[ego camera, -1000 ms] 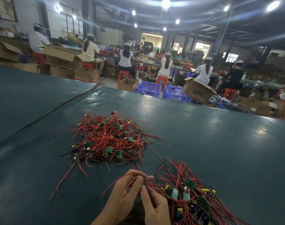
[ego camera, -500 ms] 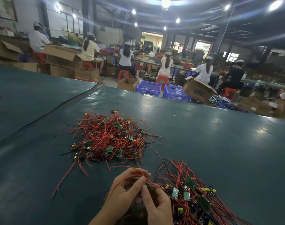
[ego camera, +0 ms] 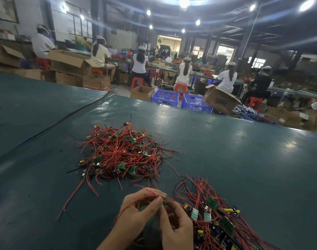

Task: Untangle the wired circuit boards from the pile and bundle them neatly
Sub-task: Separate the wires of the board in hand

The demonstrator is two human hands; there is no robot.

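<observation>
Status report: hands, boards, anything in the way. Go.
Left hand and right hand both pinch one red wire, small green board at fingertips. Tangled pile beyond, second heap beside right hand. Stray wires trail left of hands.

Work table and stock, finishes as seen from beside the bench.

Table [ego camera: 235, 159]: covered in a dark teal sheet, smooth and vinyl-like, semi-glossy, faintly creased, throwing back the ceiling lights in pale patches. Red wires [ego camera: 118, 150]: plastic-sheathed, smooth, slight sheen, with a few black ones among them. Circuit boards [ego camera: 194, 213]: green, flat, matt laminate. Capacitors [ego camera: 230, 210]: yellow and dark blue sleeves, glossy. Cardboard boxes [ego camera: 221, 101]: brown, matt, rough at the flap edges. Crates [ego camera: 165, 98]: blue moulded plastic, lattice walls, dull shine. Stools [ego camera: 179, 87]: red plastic, smooth.
</observation>
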